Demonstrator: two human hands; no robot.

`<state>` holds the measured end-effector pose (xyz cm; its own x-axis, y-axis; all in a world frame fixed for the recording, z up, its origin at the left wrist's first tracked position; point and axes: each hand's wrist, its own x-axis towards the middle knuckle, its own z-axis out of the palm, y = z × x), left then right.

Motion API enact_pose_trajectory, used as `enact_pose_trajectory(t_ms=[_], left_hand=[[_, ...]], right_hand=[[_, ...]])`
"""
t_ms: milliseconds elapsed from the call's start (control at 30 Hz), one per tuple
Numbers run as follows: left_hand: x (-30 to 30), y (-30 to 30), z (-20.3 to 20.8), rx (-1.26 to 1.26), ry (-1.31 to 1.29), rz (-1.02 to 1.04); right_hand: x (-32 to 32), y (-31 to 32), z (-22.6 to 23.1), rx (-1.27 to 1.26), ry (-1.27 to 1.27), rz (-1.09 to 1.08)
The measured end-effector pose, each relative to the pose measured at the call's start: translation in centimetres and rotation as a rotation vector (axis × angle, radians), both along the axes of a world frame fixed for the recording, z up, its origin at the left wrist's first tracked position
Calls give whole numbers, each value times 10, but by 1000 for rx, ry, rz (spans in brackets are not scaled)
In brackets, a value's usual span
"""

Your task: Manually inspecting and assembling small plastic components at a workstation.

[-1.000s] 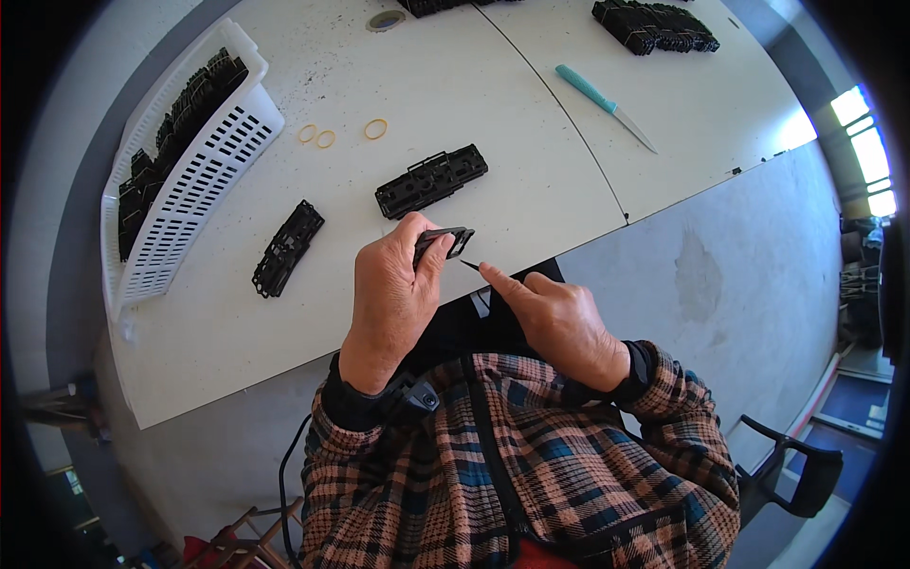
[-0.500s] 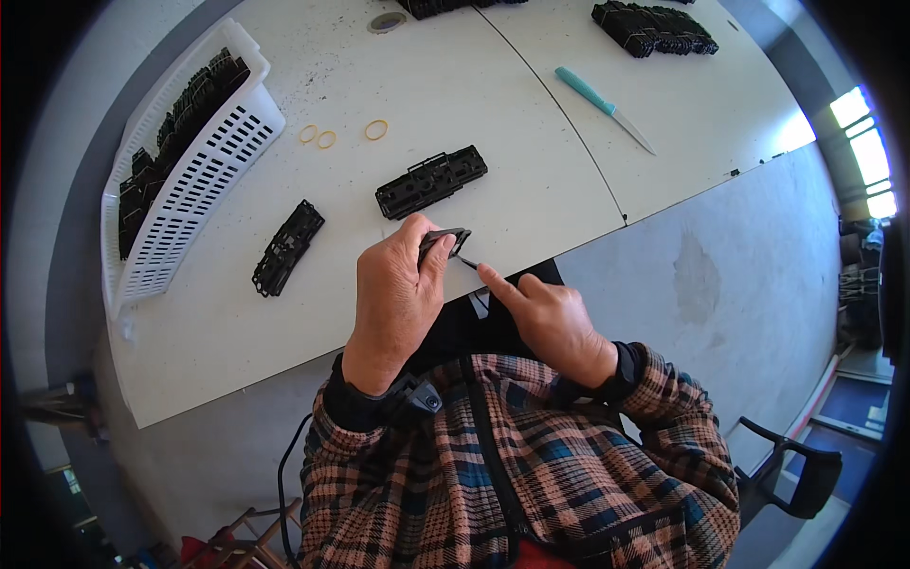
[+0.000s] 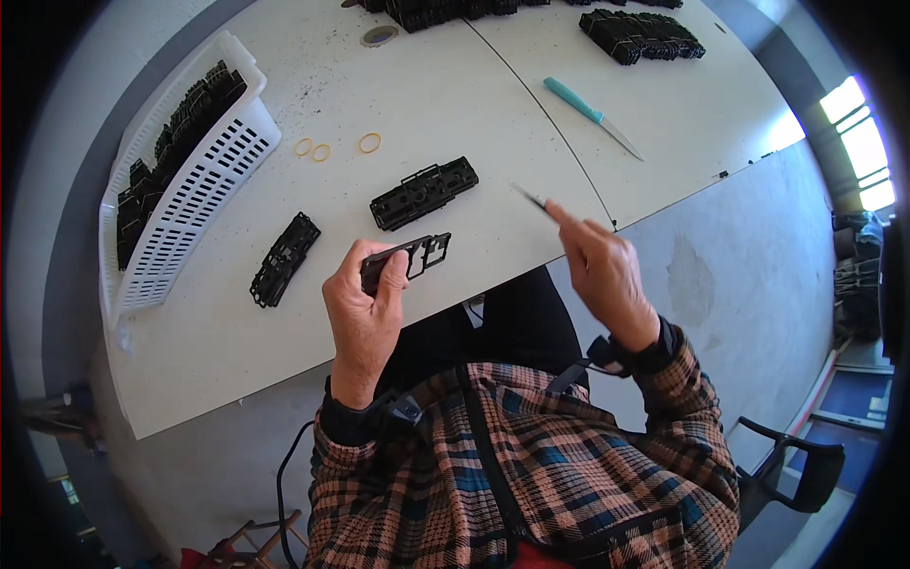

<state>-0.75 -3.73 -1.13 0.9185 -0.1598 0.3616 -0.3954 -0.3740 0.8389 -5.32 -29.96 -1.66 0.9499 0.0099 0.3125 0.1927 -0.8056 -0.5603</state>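
My left hand (image 3: 363, 313) grips a black plastic frame (image 3: 434, 251) by one end, with its open, windowed end sticking out to the right above the table's near edge. To the right, my right hand (image 3: 607, 270) is closed around a slim tool with a thin pointed blade (image 3: 533, 199), apparently a knife; its handle is hidden in my fingers. The blade points up and left, away from the frame. Just beyond my left hand lies a stack of black plastic parts (image 3: 424, 193). Another black plastic part (image 3: 285, 260) rests to the left.
A white slotted basket (image 3: 204, 175) full of black parts stands at the left. Yellow rubber bands (image 3: 378, 138) lie mid-table. A teal-handled knife (image 3: 574, 100) and bound black bundles (image 3: 642, 38) sit farther right. A grey oval ring (image 3: 379, 36) and dark crumbs are at the back.
My right hand has pulled the blade away from the frame, moving up and right. My left hand has shifted left with the frame, which now shows more of its length.
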Motion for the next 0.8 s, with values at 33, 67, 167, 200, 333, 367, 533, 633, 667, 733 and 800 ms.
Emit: enact_pose_trajectory(t_ms=[33,67,167,200,333,367,533,633,667,733,800], left_hand=[[-2,1,0,-46,48,-5],[-4,2,2,-89,93,-4],[-6,5,2,-188,181,-19],[-6,6,2,-243,227,-38],[-9,7,5,-353,296,-66],[-8,8,5,-382,310,-72],[-11,13,7,-455,344,-68],[-14,21,13,-461,274,47],[-17,25,15,-457,286,50],[-19,32,12,-500,226,149],[-20,37,11,-521,220,195]], right_hand=[[8,-7,-5,-62,15,-37],[17,-13,-10,-121,27,-68],[38,-23,-20,-191,-38,-115],[43,-25,-21,-202,-113,-133],[50,-17,-20,-263,-294,-200],[51,-12,-18,-290,-346,-226],[30,7,-14,-154,-315,-75],[28,5,-20,124,-240,-56],[26,4,-24,127,-228,-58],[23,-2,-38,214,-168,-104],[24,-4,-49,260,-118,-127]])
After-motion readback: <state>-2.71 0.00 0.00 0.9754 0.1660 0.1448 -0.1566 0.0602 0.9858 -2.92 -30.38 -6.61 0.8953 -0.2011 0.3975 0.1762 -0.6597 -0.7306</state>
